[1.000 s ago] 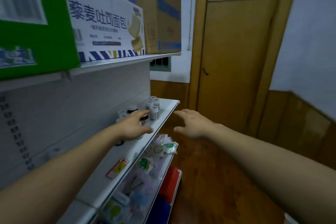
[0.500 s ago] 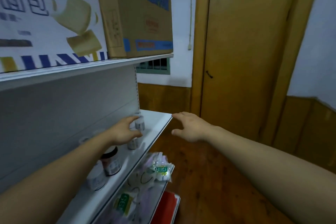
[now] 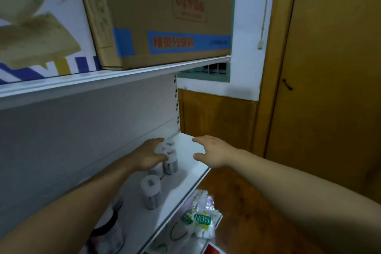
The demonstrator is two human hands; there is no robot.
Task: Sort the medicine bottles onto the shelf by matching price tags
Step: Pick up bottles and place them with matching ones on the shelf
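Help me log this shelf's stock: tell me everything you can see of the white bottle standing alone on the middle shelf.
The lone white bottle is a small squat cylinder, plastic by its look, with a white cap bearing a dark mark and a pale body whose dark-printed label is too blurred to read. It stands upright on the white shelf, apart from the cluster of bottles that the left hand holds farther along. Only the shelf touches it.

medicine bottles [image 3: 165,163] on shelf [image 3: 191,163], cardboard box [image 3: 165,12] above, masks [image 3: 201,219] below
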